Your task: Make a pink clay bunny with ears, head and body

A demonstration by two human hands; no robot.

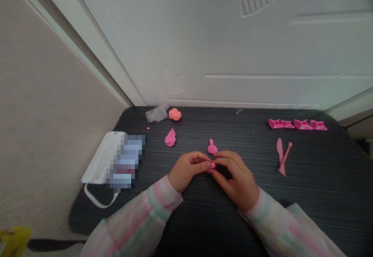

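Pink and seemingly doughy, the small lump point(213, 165) sits over the middle of the table point(320, 187), pinched between the thumb and fingertips of our left hand point(188, 167) and our right hand point(237, 177). We judge it light, soft and easily dented, best held gently by its sides. Just beyond lies a pink two-part shape point(212, 149); toward the far left corner, a pink blob point(170, 138) and an orange lump point(175, 114); toward the far right, pink tools point(280, 150).

Single view, head-worn, looking forward and down over the bench point(320, 187). Fairly near: left hand point(189, 168) and right hand point(239, 177) just below centre, sleeves point(140, 218) cut by bottom edge. White panel point(221, 43) across top, wall point(43, 105) at left.
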